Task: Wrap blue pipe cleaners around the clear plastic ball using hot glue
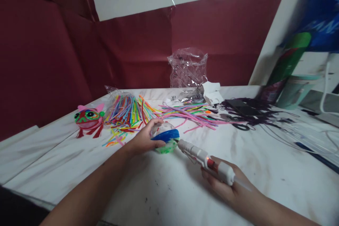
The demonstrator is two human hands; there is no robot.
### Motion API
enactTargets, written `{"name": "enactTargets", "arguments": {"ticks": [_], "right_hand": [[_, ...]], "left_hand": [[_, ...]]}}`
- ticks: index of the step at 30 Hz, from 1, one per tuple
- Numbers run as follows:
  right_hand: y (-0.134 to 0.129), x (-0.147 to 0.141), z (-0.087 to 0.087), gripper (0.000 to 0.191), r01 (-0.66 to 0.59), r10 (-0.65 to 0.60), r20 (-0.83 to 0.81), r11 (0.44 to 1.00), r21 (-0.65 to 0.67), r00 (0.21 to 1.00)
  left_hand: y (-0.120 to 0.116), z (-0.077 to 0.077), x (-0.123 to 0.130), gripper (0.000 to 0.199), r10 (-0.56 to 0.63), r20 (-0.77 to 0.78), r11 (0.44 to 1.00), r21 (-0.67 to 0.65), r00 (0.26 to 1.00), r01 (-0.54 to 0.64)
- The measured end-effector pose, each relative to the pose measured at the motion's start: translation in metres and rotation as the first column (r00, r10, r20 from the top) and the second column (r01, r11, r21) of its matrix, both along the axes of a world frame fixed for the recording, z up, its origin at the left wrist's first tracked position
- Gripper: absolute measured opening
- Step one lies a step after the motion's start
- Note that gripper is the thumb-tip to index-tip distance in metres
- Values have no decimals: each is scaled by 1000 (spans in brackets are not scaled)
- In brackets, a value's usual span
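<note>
My left hand (149,137) is closed around the side of a rounded, clear plastic piece (164,126). A blue band (166,135) of strips crosses its middle, and green (166,147) shows along its lower part. In my right hand (225,183) is a white hot glue gun (196,152), with a small orange light glowing on its body and a glue stick jutting from its rear. Its nozzle points left and is at the right edge of the piece, by the blue and green; whether it touches cannot be made out.
Pipe cleaners (127,111) spill from a bag at the left, beside a pink and red animal figure (90,120). More pink pipe cleaners (190,114) lie behind my hands. At the right are dark strands, a phone (242,107), black scissors (239,125) and a pale green bucket (299,93).
</note>
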State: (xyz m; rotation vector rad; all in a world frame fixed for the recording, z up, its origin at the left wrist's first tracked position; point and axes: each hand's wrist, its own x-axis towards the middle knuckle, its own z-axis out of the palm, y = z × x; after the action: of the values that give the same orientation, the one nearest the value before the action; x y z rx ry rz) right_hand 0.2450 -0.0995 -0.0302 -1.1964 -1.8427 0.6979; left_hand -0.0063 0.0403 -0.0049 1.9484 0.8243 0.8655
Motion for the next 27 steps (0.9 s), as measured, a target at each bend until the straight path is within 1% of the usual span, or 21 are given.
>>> {"name": "enactTargets", "arguments": {"ticks": [3,5,8,11,13,14,15,17,19,20,21,23,24,27], "right_hand": [[-2,-2,2,12,9,-9,-1,1000,-6,1000],[-3,-2,4,13,8,-8,21,1000,19,1000],[-1,5,11,15,54,-68,101,989,138,993],[6,23,18,14,113,-182,260,958,262,948],[12,40,20,8,145,-256,395,946,289,882],[16,49,19,5,163,-291,461,940,298,838],[19,58,17,7,182,-331,523,931,317,786],[23,76,9,15,207,-409,631,906,370,660],[26,91,0,20,214,-447,717,893,396,535],[27,98,-4,21,217,-455,745,890,402,488],[27,104,-8,19,217,-458,763,889,404,456],[29,115,-14,14,218,-470,767,882,417,437],[29,120,-16,11,216,-474,760,880,422,445],[31,134,-17,4,218,-470,718,881,421,513]], "left_hand": [[0,1,0,72,2,-4,1000,-1,1000,-2],[-1,1,1,73,0,4,1000,-11,1000,0],[-2,1,2,74,-12,39,998,-59,999,14],[-3,-1,3,73,-20,71,996,-91,997,27],[-3,-2,3,71,-20,89,995,-99,996,29],[-3,-3,3,71,-19,92,994,-103,996,28],[-3,-3,3,70,-16,91,994,-109,996,26],[-3,-2,2,70,-5,78,993,-118,997,14],[-4,-1,3,69,9,60,992,-125,998,-1],[-4,1,3,69,15,51,992,-128,999,-8],[-5,2,4,69,21,44,992,-129,999,-15],[-7,4,5,68,30,32,991,-130,999,-25],[-8,5,5,68,31,32,991,-131,999,-27],[-10,7,7,65,37,42,991,-131,998,-32]]}}
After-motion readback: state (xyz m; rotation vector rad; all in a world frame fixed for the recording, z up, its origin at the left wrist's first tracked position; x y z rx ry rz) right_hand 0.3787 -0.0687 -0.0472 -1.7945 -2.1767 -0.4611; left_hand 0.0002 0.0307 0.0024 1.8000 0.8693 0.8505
